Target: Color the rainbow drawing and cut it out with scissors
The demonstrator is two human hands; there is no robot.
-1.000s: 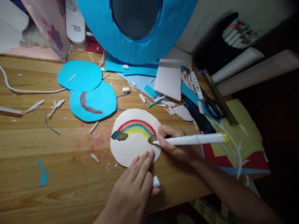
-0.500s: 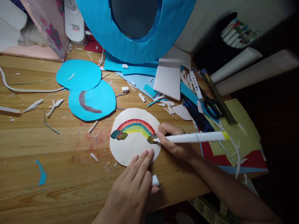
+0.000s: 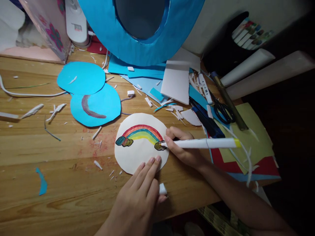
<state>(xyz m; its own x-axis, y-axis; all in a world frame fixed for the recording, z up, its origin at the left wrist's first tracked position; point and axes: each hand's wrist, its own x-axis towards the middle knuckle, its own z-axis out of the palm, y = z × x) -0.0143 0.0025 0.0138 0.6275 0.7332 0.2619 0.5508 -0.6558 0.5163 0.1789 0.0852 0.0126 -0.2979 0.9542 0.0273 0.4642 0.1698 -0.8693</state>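
Observation:
A round white paper disc lies on the wooden table, bearing a drawn rainbow with a small dark-outlined cloud at each end. My right hand is closed round a white marker with a yellow end. The marker's tip touches the right-hand cloud. My left hand lies with its fingers stretched flat on the disc's lower edge. Against its side, a white marker cap sticks out by the thumb, apparently held there; part of it is hidden.
Two blue paper discs overlap to the left, the nearer with a grey-purple curve. A large blue ring stands behind. Cutter, scissors, white board and coloured sheets lie right, among scraps.
The marker's tip has shifted slightly within the right-hand cloud. The whole view has moved a little; my left hand stays in place on the disc.

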